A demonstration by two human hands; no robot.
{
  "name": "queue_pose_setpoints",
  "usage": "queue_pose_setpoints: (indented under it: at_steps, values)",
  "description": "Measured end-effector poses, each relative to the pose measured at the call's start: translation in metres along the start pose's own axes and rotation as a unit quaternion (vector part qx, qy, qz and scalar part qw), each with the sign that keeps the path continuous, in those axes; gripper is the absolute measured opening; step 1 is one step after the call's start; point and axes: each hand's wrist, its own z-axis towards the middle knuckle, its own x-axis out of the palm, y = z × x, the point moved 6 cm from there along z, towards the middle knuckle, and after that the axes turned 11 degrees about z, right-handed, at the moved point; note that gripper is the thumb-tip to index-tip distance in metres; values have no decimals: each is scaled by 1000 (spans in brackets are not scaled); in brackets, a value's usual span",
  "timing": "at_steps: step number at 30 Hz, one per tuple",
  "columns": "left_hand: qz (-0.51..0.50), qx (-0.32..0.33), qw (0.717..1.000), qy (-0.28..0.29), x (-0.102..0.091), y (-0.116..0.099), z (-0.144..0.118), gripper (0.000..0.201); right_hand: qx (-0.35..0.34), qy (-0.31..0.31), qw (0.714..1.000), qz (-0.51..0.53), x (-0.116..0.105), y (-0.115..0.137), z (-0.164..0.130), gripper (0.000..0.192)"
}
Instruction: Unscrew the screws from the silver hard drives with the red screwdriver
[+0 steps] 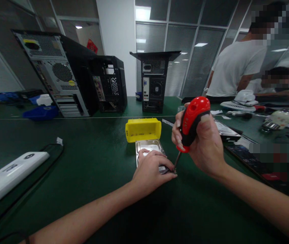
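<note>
The right hand [205, 142] gripped a red screwdriver [191, 123] at the hard drive's [148, 146] five o'clock corner, the left hand [151, 167] pressing it flat; no label was legible.

Your left hand [151, 167] and right hand [205, 142] are bare, both forearms uncovered, no sleeves, gloves, rings or watch showing.

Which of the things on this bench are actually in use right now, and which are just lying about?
In use:
screwdriver in right hand
hard drive under left hand

Lying about:
yellow bin
white device
three computer cases
blue bin
</note>
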Motion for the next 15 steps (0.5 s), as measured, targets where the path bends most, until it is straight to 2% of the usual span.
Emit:
queue_pose_setpoints:
  at_steps: [15]
  values:
    - [-2,1,1000,1,0,0,1,8,-4,12,1000,-4,1,0,-1,32]
